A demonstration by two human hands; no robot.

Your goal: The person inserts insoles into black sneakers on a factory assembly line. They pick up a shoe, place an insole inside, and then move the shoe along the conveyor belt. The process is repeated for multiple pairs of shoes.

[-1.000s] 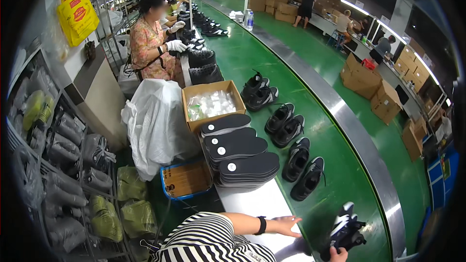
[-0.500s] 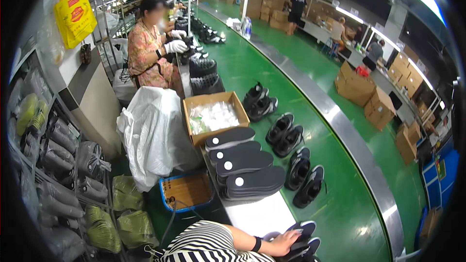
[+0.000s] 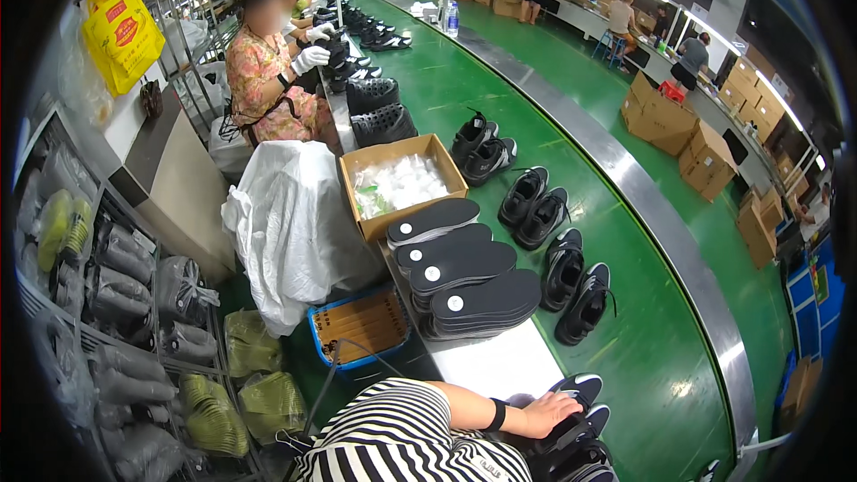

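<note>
My left hand [image 3: 546, 414] lies over a black sneaker [image 3: 585, 387] with a pale sole edge, at the lower right end of the white worktop [image 3: 500, 361]. Its fingers reach across the shoe's upper and grip it; the thumb is mostly hidden. Beside and below it sit more black sneakers [image 3: 580, 455], partly cut off by the lower edge. Stacks of black insoles [image 3: 491, 299] with round white stickers lie just beyond on the worktop. My right hand is out of the picture.
Pairs of black sneakers [image 3: 580, 290] stand on the green conveyor [image 3: 643, 375], edged by a metal rail [image 3: 714, 321]. A cardboard box [image 3: 406, 219] holds small white packets. A blue-rimmed bin [image 3: 361, 326], a white sack [image 3: 290, 232] and racks of bagged shoes stand left. A gloved co-worker [image 3: 268, 71] sits farther along.
The view has shifted, so most things sit slightly differently in the picture. My left hand stays on the sneaker. More of the shoes below it shows now. The co-worker's gloved hands have risen slightly.
</note>
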